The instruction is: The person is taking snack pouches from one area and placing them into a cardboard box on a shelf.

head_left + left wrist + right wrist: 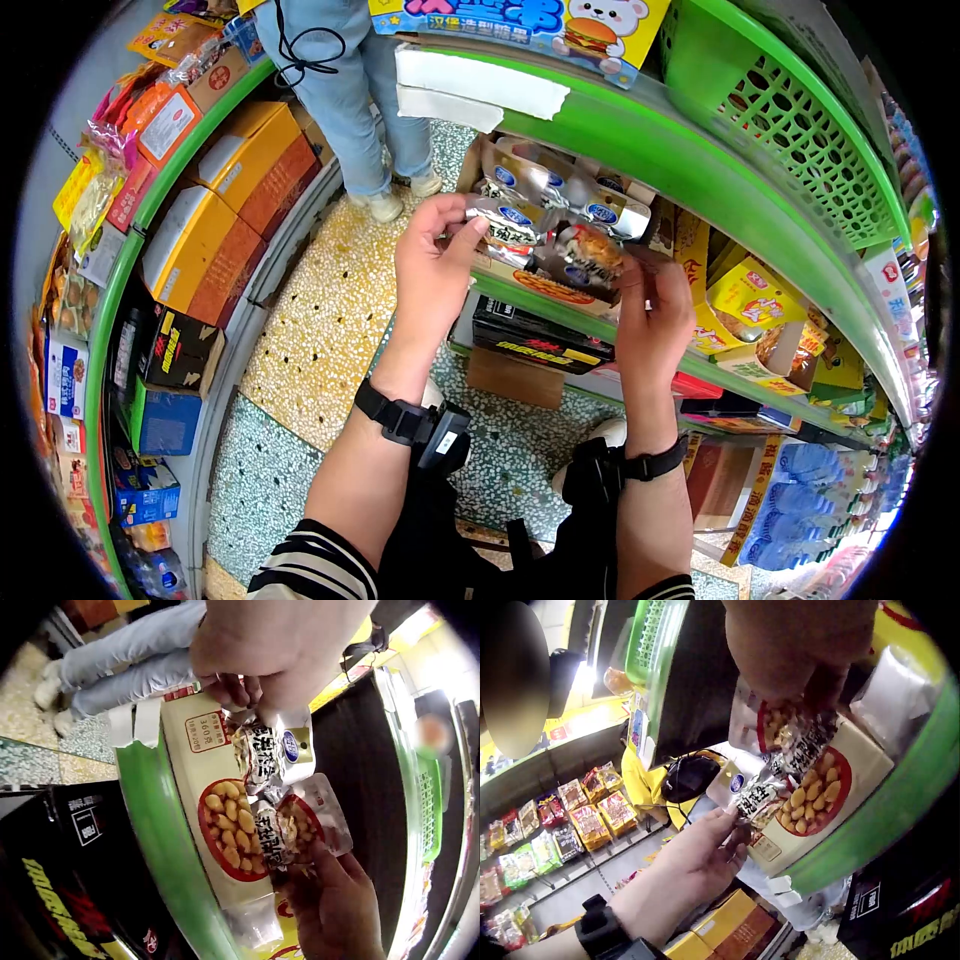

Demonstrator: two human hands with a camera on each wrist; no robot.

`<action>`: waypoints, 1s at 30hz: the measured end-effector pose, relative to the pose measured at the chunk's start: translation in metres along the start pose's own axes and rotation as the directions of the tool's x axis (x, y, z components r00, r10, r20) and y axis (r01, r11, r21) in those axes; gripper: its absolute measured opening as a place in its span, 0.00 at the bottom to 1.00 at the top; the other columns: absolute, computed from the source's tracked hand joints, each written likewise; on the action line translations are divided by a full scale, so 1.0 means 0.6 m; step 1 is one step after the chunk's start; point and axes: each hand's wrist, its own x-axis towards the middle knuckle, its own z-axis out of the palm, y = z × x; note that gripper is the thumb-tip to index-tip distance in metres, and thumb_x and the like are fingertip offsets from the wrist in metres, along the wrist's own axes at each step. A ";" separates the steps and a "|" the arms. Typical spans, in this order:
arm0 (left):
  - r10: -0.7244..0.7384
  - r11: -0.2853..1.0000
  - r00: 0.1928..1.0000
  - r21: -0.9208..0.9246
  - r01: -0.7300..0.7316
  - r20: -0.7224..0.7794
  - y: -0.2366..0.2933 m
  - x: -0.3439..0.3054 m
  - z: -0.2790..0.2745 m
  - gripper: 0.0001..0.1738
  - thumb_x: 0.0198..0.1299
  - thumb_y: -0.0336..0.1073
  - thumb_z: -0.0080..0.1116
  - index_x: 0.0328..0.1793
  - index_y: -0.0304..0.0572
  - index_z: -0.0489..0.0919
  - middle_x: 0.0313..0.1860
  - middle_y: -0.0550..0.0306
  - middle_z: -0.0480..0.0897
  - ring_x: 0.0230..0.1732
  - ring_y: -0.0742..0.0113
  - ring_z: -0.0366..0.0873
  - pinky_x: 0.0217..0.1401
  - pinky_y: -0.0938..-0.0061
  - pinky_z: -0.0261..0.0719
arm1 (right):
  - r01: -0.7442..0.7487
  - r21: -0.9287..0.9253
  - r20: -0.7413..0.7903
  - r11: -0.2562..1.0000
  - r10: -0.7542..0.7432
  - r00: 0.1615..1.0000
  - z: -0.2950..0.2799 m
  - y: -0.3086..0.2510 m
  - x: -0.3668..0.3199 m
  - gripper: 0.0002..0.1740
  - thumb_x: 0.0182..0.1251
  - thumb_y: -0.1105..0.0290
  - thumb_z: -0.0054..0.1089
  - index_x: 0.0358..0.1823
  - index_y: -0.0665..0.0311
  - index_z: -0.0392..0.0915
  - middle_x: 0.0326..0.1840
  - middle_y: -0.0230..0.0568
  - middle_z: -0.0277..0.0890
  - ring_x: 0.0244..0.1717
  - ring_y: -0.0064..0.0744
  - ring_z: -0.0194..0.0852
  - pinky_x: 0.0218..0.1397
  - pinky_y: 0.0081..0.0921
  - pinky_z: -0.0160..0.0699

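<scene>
Two small snack packets hang side by side between the hands, over an open carton point(199, 769) of similar packets on the green shelf. My left hand point(432, 250) pinches the silver packet point(503, 228) by its outer end, thumb on top. My right hand point(655, 315) pinches the other packet point(590, 250), which has a browner print, at its right end. In the left wrist view the packets' inner ends meet or overlap; whether they are joined cannot be told. Peanuts are printed on the carton's front.
A person in light blue jeans point(350, 90) stands in the aisle at the upper left. A green basket point(800, 130) sits on the upper right shelf. Yellow snack boxes point(745, 290) stand right of the carton, black boxes point(540, 335) below, orange cartons point(205, 235) on the left shelf.
</scene>
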 end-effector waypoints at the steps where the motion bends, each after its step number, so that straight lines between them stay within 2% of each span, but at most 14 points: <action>1: 0.020 1.000 1.000 -0.022 -0.020 -0.012 0.003 0.001 0.000 0.12 0.61 0.25 0.59 0.50 0.36 0.74 0.40 0.58 0.81 0.39 0.77 0.75 0.44 0.82 0.74 | 0.004 0.036 -0.055 0.999 -0.002 0.999 0.000 -0.001 0.002 0.06 0.63 0.78 0.59 0.40 0.69 0.77 0.32 0.47 0.73 0.30 0.38 0.72 0.33 0.30 0.72; 4: 0.071 0.992 0.996 -0.104 -0.076 -0.047 0.016 -0.001 -0.003 0.12 0.62 0.25 0.58 0.51 0.37 0.72 0.42 0.58 0.80 0.42 0.76 0.76 0.47 0.82 0.74 | -0.003 0.174 -0.177 0.985 0.034 0.984 -0.007 -0.016 0.006 0.05 0.65 0.79 0.58 0.41 0.70 0.76 0.33 0.42 0.74 0.34 0.31 0.74 0.37 0.25 0.74; 7: 0.076 0.977 0.995 -0.197 -0.087 -0.062 0.025 -0.006 -0.015 0.13 0.64 0.27 0.58 0.53 0.38 0.70 0.46 0.57 0.79 0.45 0.74 0.77 0.50 0.80 0.74 | -0.023 0.311 -0.207 0.950 0.091 0.974 -0.021 -0.021 0.002 0.06 0.69 0.79 0.54 0.45 0.71 0.74 0.39 0.36 0.76 0.40 0.22 0.72 0.44 0.18 0.74; 10: 0.095 0.948 0.991 -0.296 -0.118 -0.093 0.026 -0.011 -0.017 0.13 0.65 0.28 0.57 0.53 0.38 0.69 0.48 0.56 0.79 0.47 0.74 0.76 0.53 0.79 0.75 | -0.082 0.446 -0.202 0.891 0.190 0.961 -0.047 -0.043 -0.001 0.07 0.71 0.77 0.54 0.47 0.70 0.73 0.42 0.36 0.76 0.40 0.20 0.72 0.43 0.17 0.73; 14: -0.132 0.873 0.986 -0.459 0.164 0.102 0.050 -0.046 -0.005 0.12 0.68 0.31 0.54 0.54 0.37 0.68 0.49 0.56 0.77 0.49 0.73 0.75 0.53 0.77 0.76 | -0.135 0.478 -0.096 0.868 0.204 0.974 -0.072 -0.060 -0.021 0.08 0.72 0.75 0.53 0.49 0.70 0.73 0.42 0.33 0.76 0.42 0.17 0.69 0.46 0.17 0.71; 15: -0.194 0.890 0.973 -0.395 0.227 0.122 0.041 -0.062 0.002 0.12 0.68 0.31 0.53 0.54 0.36 0.68 0.47 0.57 0.77 0.46 0.74 0.75 0.51 0.77 0.76 | -0.118 0.492 -0.043 0.863 0.160 0.986 -0.072 -0.060 -0.030 0.07 0.72 0.74 0.53 0.47 0.69 0.74 0.42 0.33 0.76 0.41 0.18 0.69 0.46 0.18 0.70; 16: -0.164 0.947 0.970 -0.245 0.206 0.181 0.039 -0.075 0.011 0.12 0.68 0.31 0.52 0.54 0.36 0.69 0.44 0.59 0.78 0.43 0.76 0.75 0.48 0.80 0.76 | -0.211 0.432 0.063 0.877 0.204 0.977 -0.078 -0.058 -0.040 0.06 0.71 0.73 0.55 0.45 0.69 0.74 0.40 0.35 0.76 0.39 0.19 0.69 0.45 0.18 0.70; 18: -0.202 0.971 0.905 -0.042 0.235 0.375 0.052 -0.104 0.027 0.12 0.69 0.31 0.52 0.55 0.35 0.71 0.43 0.61 0.78 0.42 0.79 0.73 0.47 0.81 0.74 | -0.227 0.337 0.092 0.914 0.208 0.974 -0.071 -0.040 -0.061 0.06 0.70 0.74 0.56 0.43 0.68 0.73 0.36 0.37 0.76 0.37 0.20 0.68 0.42 0.19 0.70; 20: -0.276 0.911 0.860 -0.168 0.376 0.429 0.038 -0.132 0.055 0.13 0.69 0.33 0.51 0.55 0.34 0.73 0.42 0.62 0.78 0.42 0.81 0.73 0.46 0.82 0.72 | -0.261 0.311 0.081 0.914 0.248 0.965 -0.070 -0.031 -0.076 0.05 0.70 0.74 0.55 0.40 0.69 0.71 0.31 0.40 0.74 0.33 0.20 0.67 0.37 0.21 0.70; 23: -0.341 0.860 0.783 -0.163 0.483 0.520 0.044 -0.147 0.062 0.19 0.70 0.40 0.52 0.60 0.34 0.69 0.45 0.61 0.77 0.43 0.81 0.72 0.44 0.83 0.71 | -0.352 0.177 0.103 0.919 0.339 0.935 -0.085 -0.032 -0.091 0.06 0.70 0.75 0.53 0.37 0.70 0.68 0.28 0.42 0.71 0.30 0.22 0.66 0.34 0.24 0.70; 24: -0.372 0.838 0.757 -0.156 0.523 0.538 0.048 -0.152 0.066 0.21 0.70 0.42 0.52 0.61 0.34 0.67 0.45 0.61 0.77 0.43 0.80 0.72 0.43 0.83 0.71 | -0.311 0.137 0.085 0.941 0.301 0.950 -0.089 -0.028 -0.093 0.05 0.70 0.75 0.53 0.38 0.70 0.68 0.28 0.43 0.72 0.31 0.23 0.67 0.34 0.25 0.70; 26: -0.307 0.841 0.710 -0.168 0.514 0.634 0.036 -0.170 0.079 0.32 0.67 0.45 0.57 0.66 0.31 0.59 0.50 0.54 0.75 0.47 0.76 0.73 0.47 0.78 0.73 | -0.231 0.055 0.053 0.971 0.229 0.972 -0.092 -0.017 -0.099 0.05 0.70 0.75 0.52 0.38 0.71 0.68 0.29 0.44 0.72 0.31 0.26 0.68 0.35 0.27 0.71; 28: -0.150 0.955 0.793 -0.122 0.271 0.590 0.034 -0.187 0.097 0.34 0.65 0.40 0.61 0.67 0.30 0.57 0.54 0.51 0.73 0.53 0.72 0.73 0.52 0.75 0.75 | -0.291 0.117 0.072 0.949 0.284 0.956 -0.097 -0.028 -0.105 0.05 0.70 0.75 0.52 0.41 0.71 0.68 0.32 0.46 0.74 0.33 0.29 0.71 0.37 0.28 0.72; 30: -0.213 0.939 0.784 -0.101 0.329 0.583 0.026 -0.184 0.100 0.34 0.63 0.36 0.62 0.66 0.30 0.56 0.55 0.50 0.73 0.55 0.71 0.73 0.55 0.74 0.75 | -0.279 0.179 0.074 0.943 0.270 0.960 -0.092 -0.036 -0.105 0.06 0.70 0.75 0.51 0.43 0.72 0.68 0.35 0.48 0.74 0.35 0.32 0.73 0.39 0.29 0.72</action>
